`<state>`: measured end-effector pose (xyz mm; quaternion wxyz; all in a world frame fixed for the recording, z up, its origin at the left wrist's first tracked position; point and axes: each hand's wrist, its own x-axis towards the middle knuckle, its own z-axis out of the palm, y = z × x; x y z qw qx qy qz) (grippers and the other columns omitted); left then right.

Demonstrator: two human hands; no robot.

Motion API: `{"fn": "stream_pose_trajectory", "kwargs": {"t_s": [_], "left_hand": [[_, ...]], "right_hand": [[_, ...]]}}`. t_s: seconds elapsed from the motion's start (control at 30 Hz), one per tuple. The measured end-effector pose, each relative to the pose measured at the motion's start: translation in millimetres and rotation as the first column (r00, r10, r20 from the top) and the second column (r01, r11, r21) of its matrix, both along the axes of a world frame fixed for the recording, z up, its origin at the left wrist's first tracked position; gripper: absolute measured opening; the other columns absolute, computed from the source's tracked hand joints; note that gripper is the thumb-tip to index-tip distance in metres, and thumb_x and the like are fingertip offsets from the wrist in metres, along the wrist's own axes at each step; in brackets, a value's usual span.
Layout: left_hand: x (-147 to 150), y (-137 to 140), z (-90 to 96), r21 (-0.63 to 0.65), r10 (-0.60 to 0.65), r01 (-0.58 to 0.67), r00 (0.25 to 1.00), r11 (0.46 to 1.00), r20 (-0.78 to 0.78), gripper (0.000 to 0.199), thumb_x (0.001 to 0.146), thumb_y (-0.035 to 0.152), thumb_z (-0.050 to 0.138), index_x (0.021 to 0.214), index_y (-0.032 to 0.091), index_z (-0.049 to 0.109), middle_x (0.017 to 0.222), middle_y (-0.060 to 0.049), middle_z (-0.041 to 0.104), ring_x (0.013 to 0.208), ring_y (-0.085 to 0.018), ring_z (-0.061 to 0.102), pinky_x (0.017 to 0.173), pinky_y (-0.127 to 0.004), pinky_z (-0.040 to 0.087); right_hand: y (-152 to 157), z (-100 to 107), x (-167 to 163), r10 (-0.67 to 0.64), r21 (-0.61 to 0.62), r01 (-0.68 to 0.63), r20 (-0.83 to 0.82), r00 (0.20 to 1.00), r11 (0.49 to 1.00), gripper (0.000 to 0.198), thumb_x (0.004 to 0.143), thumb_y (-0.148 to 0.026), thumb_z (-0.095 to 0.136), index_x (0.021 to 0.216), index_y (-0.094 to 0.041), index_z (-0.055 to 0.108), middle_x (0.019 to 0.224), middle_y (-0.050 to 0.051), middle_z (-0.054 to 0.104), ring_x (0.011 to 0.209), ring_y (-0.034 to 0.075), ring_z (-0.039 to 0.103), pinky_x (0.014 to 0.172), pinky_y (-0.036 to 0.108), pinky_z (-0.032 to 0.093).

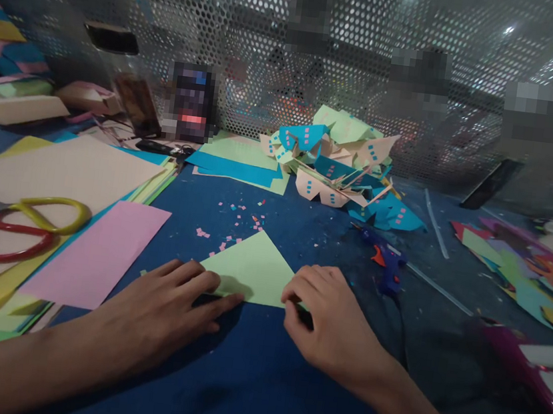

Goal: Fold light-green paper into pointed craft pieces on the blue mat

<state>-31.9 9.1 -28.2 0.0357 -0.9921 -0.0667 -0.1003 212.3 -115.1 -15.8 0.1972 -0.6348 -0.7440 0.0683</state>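
A light green sheet of paper (259, 269), folded into a triangle, lies flat on the blue table with its point facing away from me. My left hand (174, 302) rests over its left corner, palm down, fingers spread and the index finger stretched along the lower edge. At the right corner, my right hand (326, 314) has its fingers curled in toward the thumb, gripping the paper there. Both outer corners are hidden under my hands. Small pink and blue paper bits (237, 219) are scattered just beyond the triangle.
Scissors (27, 223) and a pink paper sheet (104, 253) lie on stacked coloured paper at left. Folded paper boats (342, 161) pile up at the back, before a perforated metal panel (256, 43). A blue glue gun (391, 261) and glue sticks (440, 287) lie to the right.
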Motion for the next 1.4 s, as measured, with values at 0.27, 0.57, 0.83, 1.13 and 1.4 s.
{"fn": "stream_pose_trajectory", "kwargs": {"t_s": [0.27,0.57,0.83,1.13,1.4], "left_hand": [[1.2,-1.3,2.0,-0.002,0.007,-0.007,1.0,1.0,-0.005,0.037,0.091,0.026,0.063,0.127,0.029,0.06,0.093,-0.005,0.062,0.081,-0.023,0.054,0.07,-0.036,0.043],[0.4,0.4,-1.8,0.015,0.013,-0.013,1.0,1.0,-0.018,0.042,0.09,0.026,0.064,0.132,0.029,0.056,0.095,-0.005,0.063,0.081,-0.024,0.055,0.07,-0.037,0.045],[-1.0,0.9,0.7,-0.01,0.006,-0.006,1.0,1.0,-0.002,0.041,0.093,0.025,0.058,0.134,0.028,0.054,0.096,-0.006,0.062,0.084,-0.023,0.054,0.072,-0.035,0.043],[-0.9,2.4,-0.9,-0.027,-0.012,0.012,1.0,1.0,0.001,0.036,0.098,0.027,0.048,0.134,0.028,0.055,0.095,-0.006,0.062,0.083,-0.023,0.054,0.071,-0.035,0.041],[1.3,3.3,1.1,-0.034,-0.017,0.019,0.998,0.999,0.055,0.037,0.097,0.024,0.051,0.133,0.027,0.057,0.095,-0.006,0.063,0.082,-0.022,0.053,0.071,-0.033,0.041]], "right_hand": [[10.3,-13.2,-16.7,-0.165,-0.026,0.163,-0.098,0.981,0.986,0.008,0.084,-0.018,0.061,0.081,-0.021,0.054,0.085,0.0,0.06,0.084,0.019,0.052,0.075,0.034,0.03],[3.3,-4.3,-6.5,-0.168,-0.132,0.155,-0.093,0.981,0.979,0.012,0.082,-0.01,0.055,0.082,-0.022,0.056,0.089,0.0,0.062,0.087,0.018,0.053,0.075,0.034,0.03],[-0.7,1.1,10.3,-0.183,-0.236,0.165,-0.056,0.982,0.958,0.016,0.081,-0.006,0.055,0.079,-0.022,0.056,0.085,-0.002,0.062,0.081,0.016,0.053,0.074,0.033,0.03],[-6.1,9.4,31.2,-0.153,-0.334,0.144,-0.001,0.988,0.932,0.017,0.082,-0.006,0.054,0.083,-0.023,0.06,0.088,-0.001,0.063,0.082,0.016,0.054,0.074,0.032,0.034],[-9.5,12.3,44.2,-0.103,-0.339,0.096,-0.003,0.995,0.936,0.019,0.083,-0.006,0.054,0.085,-0.024,0.061,0.088,-0.001,0.064,0.08,0.016,0.056,0.072,0.031,0.035]]}}
